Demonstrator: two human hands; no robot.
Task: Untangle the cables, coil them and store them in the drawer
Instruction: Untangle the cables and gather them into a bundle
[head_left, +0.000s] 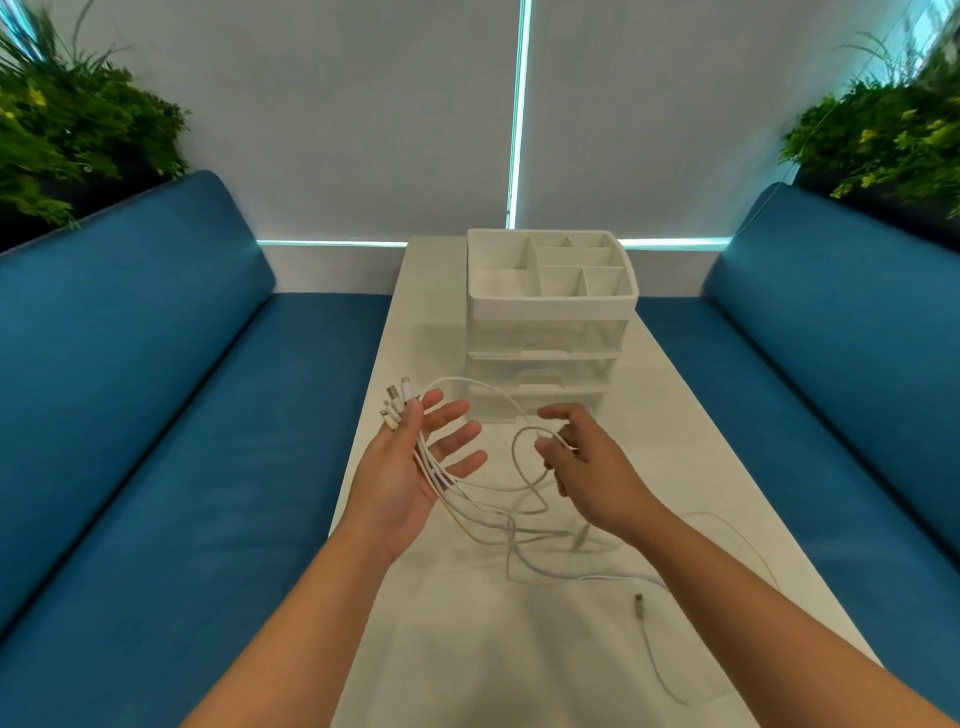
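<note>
Cables (511, 525): several thin white leads, gathered at one end into a bundle and spreading at the other into loose, crossing loops on the white table (467, 649). The bundled ends carried small plugs (397, 402), which fanned out just beyond the tips of the left hand's upper fingers. One separate lead ended in a dark-tipped connector (638, 604) lying on the table, well below and to the right of both hands.

Left hand (402, 470): palm turned up and inward, the bundle lying across the palm. The index finger and thumb appeared to close on the bundle near its plugs, though the thumb was largely hidden; the remaining fingers (457, 441) were spread wide and straight, touching nothing but the leads passing under them.

Right hand (587, 465): held apart from the left, back toward the viewer, fingers curled. Thumb and fingertips pinched a single strand, which formed a round loop (519, 457) hanging between the two hands.

Drawer unit (548, 332): a white organiser with an open divided tray on top and translucent drawers beneath, all closed, standing on the table just beyond the fingertips of both hands. Blue benches (156, 415) flanked the table on either side.
</note>
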